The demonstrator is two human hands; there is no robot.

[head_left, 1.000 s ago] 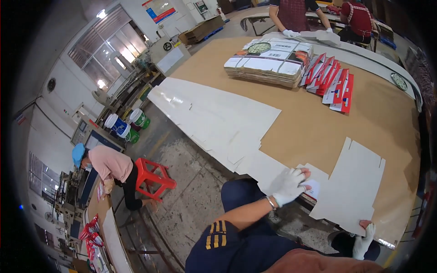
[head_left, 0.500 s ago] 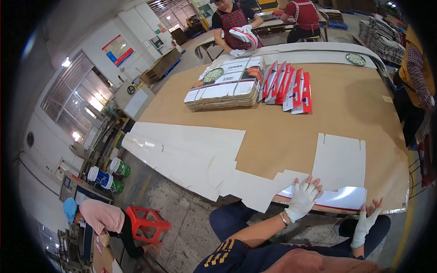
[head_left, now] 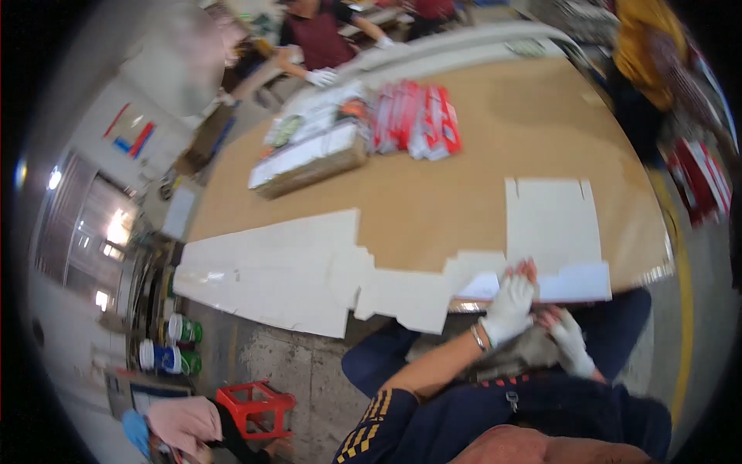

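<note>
My left hand (head_left: 508, 309), in a white fingerless glove, reaches over the table's front edge. Its fingers lie pressed down on a glossy white strip (head_left: 573, 283) of a flat cardboard piece. The large plain part (head_left: 553, 220) of white cardboard extends beyond that strip. Just right of the left wrist, below the table edge, my right hand (head_left: 570, 340) wears a matching glove. Its fingers look bent toward the left hand, but blur hides whether they hold anything. Left of my hands, more white cut cardboard sheets (head_left: 270, 263) lie along the front edge.
A brown-topped table (head_left: 456, 201) spreads ahead. On it are a strapped stack of printed cartons (head_left: 313, 139) and a row of red-and-white folded pieces (head_left: 415, 120). A co-worker (head_left: 317, 39) stands behind it, another person (head_left: 649, 54) at right. A red stool (head_left: 255, 410) is at lower left.
My right hand has moved left from the strip's right end to beside my left wrist, below the table edge. My left hand's fingers have drawn closer together. The whole view has shifted and blurred.
</note>
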